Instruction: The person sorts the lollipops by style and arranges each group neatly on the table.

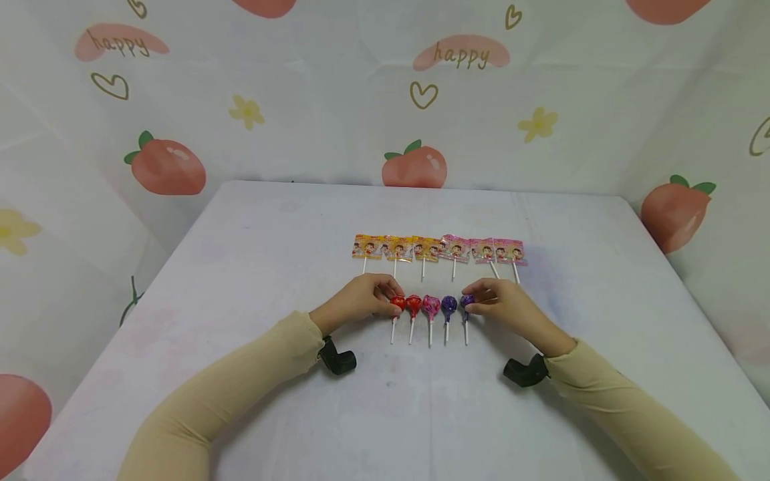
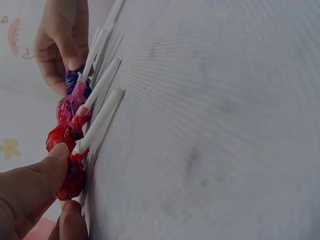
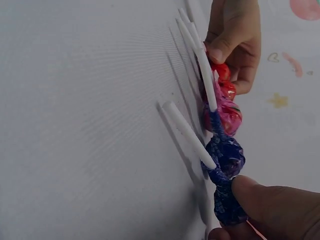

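Ball-shaped lollipops lie in a row on the white table, sticks toward the person. My left hand (image 1: 363, 296) pinches the left end one, a red lollipop (image 2: 72, 182), between thumb and fingers. Beside it come another red lollipop (image 1: 413, 303), a pink lollipop (image 1: 430, 306) and a purple lollipop (image 1: 448, 304). At the right end, my right hand (image 1: 508, 308) pinches a second purple lollipop (image 3: 229, 206), its thumb against the wrapper. Both wrist views show the wrapped heads bunched closely along the row, with the opposite hand at the far end.
Behind the hands runs a second row of flat-wrapped lollipops: three orange-yellow packets (image 1: 397, 249) on the left, three pink packets (image 1: 483, 250) on the right. The white table (image 1: 301, 421) meets a printed cloth backdrop (image 1: 337, 127). Each wrist wears a black camera mount (image 1: 339, 361).
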{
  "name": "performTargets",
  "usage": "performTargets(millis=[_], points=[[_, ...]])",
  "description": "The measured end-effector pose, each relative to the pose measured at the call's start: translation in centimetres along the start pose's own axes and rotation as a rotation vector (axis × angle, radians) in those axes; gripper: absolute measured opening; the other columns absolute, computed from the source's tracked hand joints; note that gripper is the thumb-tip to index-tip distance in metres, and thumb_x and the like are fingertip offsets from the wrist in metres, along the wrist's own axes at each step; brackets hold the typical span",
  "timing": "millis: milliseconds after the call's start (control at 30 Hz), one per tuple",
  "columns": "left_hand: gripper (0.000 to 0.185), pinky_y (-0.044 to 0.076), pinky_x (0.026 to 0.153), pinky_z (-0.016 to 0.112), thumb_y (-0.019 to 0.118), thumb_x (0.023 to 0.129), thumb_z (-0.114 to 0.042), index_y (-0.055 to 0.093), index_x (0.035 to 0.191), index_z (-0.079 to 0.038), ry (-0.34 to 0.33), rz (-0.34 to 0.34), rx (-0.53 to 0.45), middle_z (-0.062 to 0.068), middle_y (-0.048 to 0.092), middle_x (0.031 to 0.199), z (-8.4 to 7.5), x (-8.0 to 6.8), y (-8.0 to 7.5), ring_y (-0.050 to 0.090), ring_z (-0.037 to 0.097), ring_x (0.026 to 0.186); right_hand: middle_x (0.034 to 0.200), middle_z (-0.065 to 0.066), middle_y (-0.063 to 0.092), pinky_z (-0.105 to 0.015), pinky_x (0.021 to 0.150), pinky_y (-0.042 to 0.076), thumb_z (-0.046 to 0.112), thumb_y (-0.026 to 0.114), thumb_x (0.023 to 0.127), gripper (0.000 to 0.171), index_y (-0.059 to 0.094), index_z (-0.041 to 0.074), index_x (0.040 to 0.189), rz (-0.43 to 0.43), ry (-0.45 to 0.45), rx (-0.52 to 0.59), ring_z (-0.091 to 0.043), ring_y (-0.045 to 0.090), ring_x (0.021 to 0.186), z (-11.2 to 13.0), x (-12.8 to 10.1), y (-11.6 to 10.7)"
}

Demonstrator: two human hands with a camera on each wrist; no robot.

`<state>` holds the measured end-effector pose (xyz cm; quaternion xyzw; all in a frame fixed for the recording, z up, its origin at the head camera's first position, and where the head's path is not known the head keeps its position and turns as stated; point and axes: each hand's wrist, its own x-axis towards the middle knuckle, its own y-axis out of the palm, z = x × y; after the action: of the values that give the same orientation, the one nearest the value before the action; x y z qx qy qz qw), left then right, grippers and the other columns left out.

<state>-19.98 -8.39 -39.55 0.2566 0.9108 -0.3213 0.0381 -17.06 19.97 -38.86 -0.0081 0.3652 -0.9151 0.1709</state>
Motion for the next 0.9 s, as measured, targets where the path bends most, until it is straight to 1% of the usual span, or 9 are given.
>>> performTargets(millis=[133, 167, 267, 400, 500, 633, 733, 900], points=[[0.024, 0.045, 0.06, 0.026, 0.079, 0.073, -0.018, 0.066, 0.093, -0.016, -0.002, 0.0, -0.008, -0.001, 0.062, 0.09, -0.03, -0.05, -0.01, 0.056, 0.014, 0.072, 0.096, -0.009, 0.067, -0.043, 0.082, 0.048, 0.019, 0.07, 0.082, 0.026, 0.066, 0.005, 0.104, 0.01, -0.032, 0.004, -0.029, 0.063, 0.094, -0.26, 0.06, 0.14], [0.024, 0.045, 0.06, 0.026, 0.079, 0.073, -0.018, 0.066, 0.093, -0.016, -0.003, 0.0, -0.008, -0.001, 0.062, 0.09, -0.03, -0.06, -0.01, 0.056, 0.014, 0.072, 0.095, -0.009, 0.067, -0.042, 0.082, 0.048, 0.019, 0.07, 0.082, 0.026, 0.066, 0.004, 0.103, 0.008, -0.05, -0.007, -0.028, 0.063, 0.093, -0.27, 0.07, 0.2], [0.024, 0.045, 0.061, 0.026, 0.079, 0.073, -0.019, 0.066, 0.093, -0.017, -0.007, 0.003, -0.005, -0.001, 0.062, 0.09, 0.0, -0.04, -0.01, 0.056, 0.014, 0.072, 0.094, -0.007, 0.067, -0.042, 0.082, 0.048, 0.019, 0.07, 0.082, 0.026, 0.066, 0.004, 0.103, 0.007, -0.065, -0.023, -0.026, 0.063, 0.091, -0.3, 0.09, 0.39], [0.024, 0.045, 0.061, 0.026, 0.079, 0.073, -0.02, 0.066, 0.093, -0.017, -0.01, 0.003, -0.003, -0.001, 0.061, 0.091, -0.04, -0.12, -0.04, 0.056, 0.014, 0.073, 0.097, -0.006, 0.067, -0.042, 0.085, 0.047, 0.017, 0.07, 0.082, 0.025, 0.066, 0.006, 0.105, 0.013, -0.024, -0.034, -0.025, 0.062, 0.094, -0.19, 0.19, 0.59], [0.025, 0.045, 0.061, 0.026, 0.079, 0.073, -0.019, 0.066, 0.093, -0.017, -0.01, 0.003, -0.007, -0.001, 0.061, 0.091, -0.07, -0.17, -0.08, 0.056, 0.014, 0.073, 0.098, -0.008, 0.067, -0.041, 0.086, 0.047, 0.015, 0.07, 0.083, 0.025, 0.066, 0.005, 0.106, 0.018, -0.014, -0.038, -0.025, 0.062, 0.095, -0.06, 0.26, 0.58], [0.025, 0.045, 0.06, 0.026, 0.08, 0.073, -0.018, 0.066, 0.093, -0.016, -0.008, 0.003, -0.008, 0.0, 0.061, 0.091, -0.05, -0.14, -0.07, 0.056, 0.014, 0.072, 0.099, -0.009, 0.066, -0.041, 0.085, 0.047, 0.015, 0.069, 0.084, 0.026, 0.065, 0.003, 0.106, 0.022, -0.022, -0.041, -0.026, 0.062, 0.095, -0.01, 0.27, 0.57], [0.025, 0.045, 0.061, 0.026, 0.08, 0.073, -0.018, 0.066, 0.093, -0.016, -0.001, 0.002, -0.004, 0.0, 0.062, 0.091, 0.03, -0.06, -0.01, 0.056, 0.014, 0.072, 0.099, -0.008, 0.066, -0.041, 0.086, 0.047, 0.014, 0.069, 0.083, 0.025, 0.065, 0.004, 0.106, 0.021, -0.01, -0.036, -0.025, 0.062, 0.095, 0.09, 0.18, 0.59], [0.025, 0.045, 0.061, 0.026, 0.08, 0.073, -0.019, 0.066, 0.094, -0.017, 0.002, 0.0, 0.008, -0.001, 0.062, 0.09, 0.16, 0.08, 0.08, 0.056, 0.013, 0.071, 0.099, -0.008, 0.066, -0.041, 0.086, 0.047, 0.013, 0.07, 0.083, 0.026, 0.065, 0.004, 0.106, 0.019, -0.015, -0.03, -0.025, 0.062, 0.095, 0.06, 0.09, 0.58]])
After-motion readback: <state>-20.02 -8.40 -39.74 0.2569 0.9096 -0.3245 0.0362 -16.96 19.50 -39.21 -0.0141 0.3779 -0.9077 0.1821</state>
